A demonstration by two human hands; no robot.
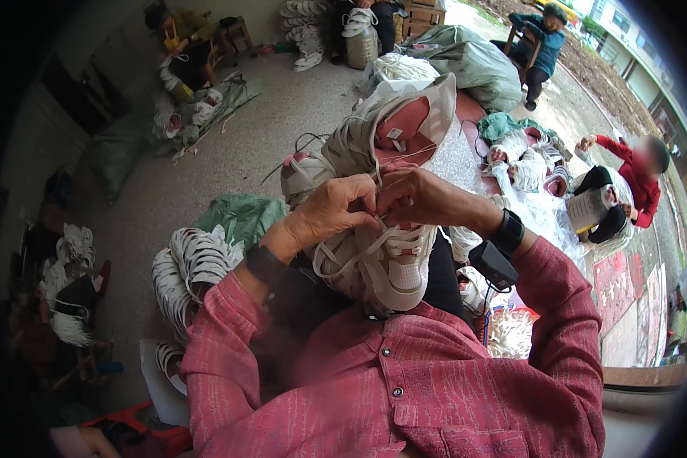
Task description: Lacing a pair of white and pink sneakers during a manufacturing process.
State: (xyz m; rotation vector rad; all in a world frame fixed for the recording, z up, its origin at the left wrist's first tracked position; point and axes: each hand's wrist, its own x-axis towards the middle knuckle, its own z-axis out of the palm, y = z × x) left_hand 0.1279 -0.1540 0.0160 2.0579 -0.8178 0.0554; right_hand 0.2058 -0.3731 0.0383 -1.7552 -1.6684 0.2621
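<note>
Two beige and pink sneakers are held up in front of me: one [393, 126] stands higher with its tongue open, the other [382, 263] lies lower against my lap. My left hand [332, 210] and my right hand [420, 197] meet between them, fingertips pinched on a thin white lace [375, 169] of the sneakers. Both wrists wear black bands, and a small black device [494, 263] hangs from the right one. My sleeves are dark pink.
Stacks of white shoe parts [187, 275] lie by my left knee, next to a green sack [244, 216]. A person in red [635, 177] sits at right beside more shoes. Other people sit at the back by large sacks [473, 61]. The floor is grey concrete.
</note>
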